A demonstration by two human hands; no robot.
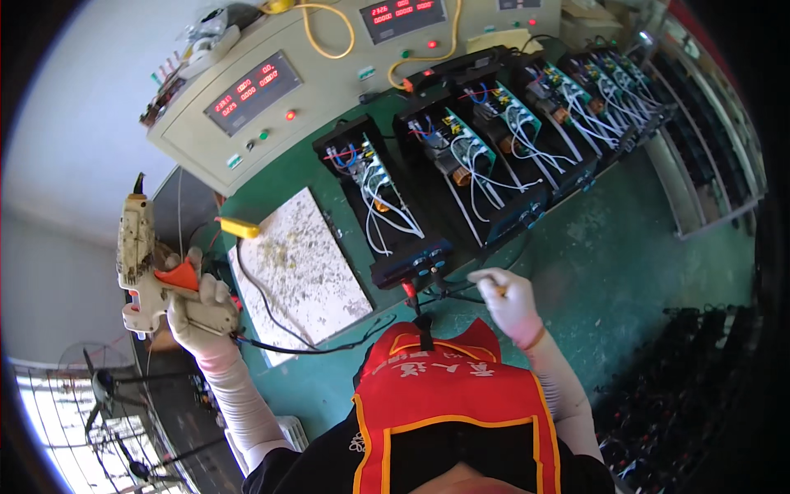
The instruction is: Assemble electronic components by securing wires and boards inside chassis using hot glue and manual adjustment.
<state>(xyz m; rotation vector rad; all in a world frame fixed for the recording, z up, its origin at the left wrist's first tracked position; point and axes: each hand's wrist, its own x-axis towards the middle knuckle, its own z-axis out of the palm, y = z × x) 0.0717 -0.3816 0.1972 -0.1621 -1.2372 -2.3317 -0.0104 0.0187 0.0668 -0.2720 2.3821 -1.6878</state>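
My gloved left hand (202, 317) is wrapped round the handle of a stained, cream hot glue gun (136, 243). The gun has an orange trigger (179, 276), and a black cord trails from the handle end across the workbench. My right hand (508, 305), also in a white glove, is closed, with a small brownish spot between the fingers; what it holds, if anything, I cannot make out. It hovers near the front of the open black cases. The nearest open case (403, 239) shows a green circuit board and loose white wires. A red clip (409, 290) is at its front.
More open cases (485, 222) stand in a row to the right. Behind them is a cream test bench (189, 152) with red displays. A glue-spattered white board (296, 263) lies left, with a yellow-handled tool (239, 228) on its corner. Metal shelving (699, 189) stands far right.
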